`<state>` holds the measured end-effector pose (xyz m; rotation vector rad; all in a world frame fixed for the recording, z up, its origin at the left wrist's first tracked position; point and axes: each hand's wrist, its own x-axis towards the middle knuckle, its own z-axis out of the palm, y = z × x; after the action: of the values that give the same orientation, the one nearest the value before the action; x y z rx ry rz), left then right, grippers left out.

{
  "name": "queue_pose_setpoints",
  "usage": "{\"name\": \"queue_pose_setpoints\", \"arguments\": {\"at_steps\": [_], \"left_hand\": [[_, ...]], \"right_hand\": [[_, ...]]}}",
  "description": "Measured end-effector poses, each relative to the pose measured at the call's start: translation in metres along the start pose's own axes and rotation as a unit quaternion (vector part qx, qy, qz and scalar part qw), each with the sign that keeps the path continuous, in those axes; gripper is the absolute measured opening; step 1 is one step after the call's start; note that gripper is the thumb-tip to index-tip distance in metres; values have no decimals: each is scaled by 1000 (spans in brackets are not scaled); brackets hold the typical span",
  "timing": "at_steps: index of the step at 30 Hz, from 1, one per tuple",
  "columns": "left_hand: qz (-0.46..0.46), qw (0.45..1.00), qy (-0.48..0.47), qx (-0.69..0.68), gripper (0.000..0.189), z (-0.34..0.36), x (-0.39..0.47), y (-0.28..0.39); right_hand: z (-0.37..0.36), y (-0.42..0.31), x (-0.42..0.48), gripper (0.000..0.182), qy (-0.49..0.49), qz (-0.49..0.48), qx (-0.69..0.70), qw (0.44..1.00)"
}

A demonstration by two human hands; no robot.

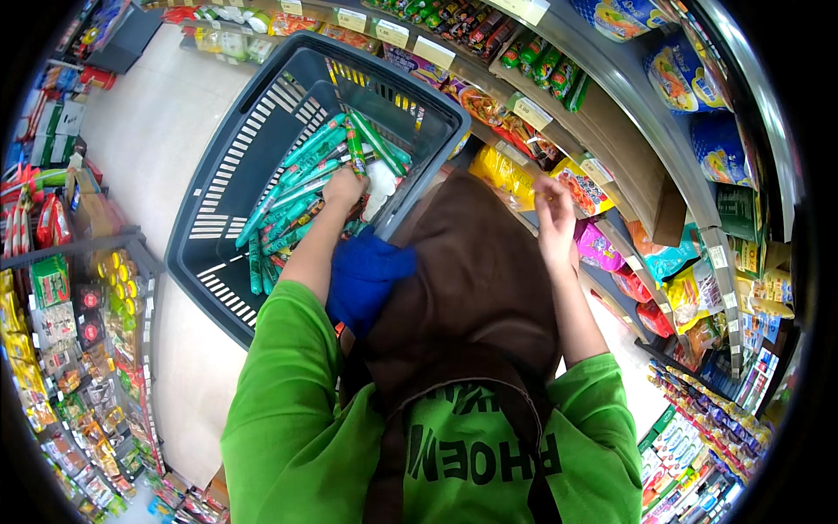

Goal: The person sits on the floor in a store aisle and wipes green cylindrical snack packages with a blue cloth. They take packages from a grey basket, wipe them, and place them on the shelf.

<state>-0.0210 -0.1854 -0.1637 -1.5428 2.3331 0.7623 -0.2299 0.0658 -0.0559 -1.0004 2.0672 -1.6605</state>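
My left hand (346, 187) reaches into a dark grey plastic shopping basket (216, 150), its fingers on a green and yellow stick-shaped package (355, 144). Many teal stick-shaped packages (314, 141) lie loosely piled around it, with a torn white piece (380, 190) at the basket's near right side. My right hand (555, 213) is raised beside the shelf with bent fingers and nothing visible in it, near a yellow packet (504, 173) and a packet with red and yellow print (582, 187). A blue cloth (366, 278) hangs at the brown apron (471, 262).
Shelves with a metal edge (602, 85) curve along the right, holding bagged snacks, a cardboard box (668, 209) and blue tubs (684, 72). Another shelf unit (147, 327) with packaged goods stands at the left. Pale floor (150, 111) shows between the basket and the left shelves.
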Motion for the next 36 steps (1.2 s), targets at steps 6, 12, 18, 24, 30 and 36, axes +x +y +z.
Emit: {"name": "queue_pose_setpoints", "arguments": {"at_steps": [6,12,18,24,30,36], "left_hand": [[-80,892,-84,-437,38,-34,-10,-14],[-23,827,-77,-556,38,-89,-113,-11],[118,851,-73,-506,27,-128,-209,22],[271,901,-103,-324,29,-92,-258,80],[402,909,103,-36,36,-104,-239,73],[278,948,150,-41,33,-104,-230,37]], "right_hand": [[5,-20,-37,21,-160,108,188,963],[31,-49,-39,26,-242,115,253,929],[59,-82,-44,43,-308,74,321,892],[57,-109,-58,38,-265,92,458,843],[14,-85,-75,36,-157,101,429,884],[4,-65,-97,34,-134,108,411,895]]}}
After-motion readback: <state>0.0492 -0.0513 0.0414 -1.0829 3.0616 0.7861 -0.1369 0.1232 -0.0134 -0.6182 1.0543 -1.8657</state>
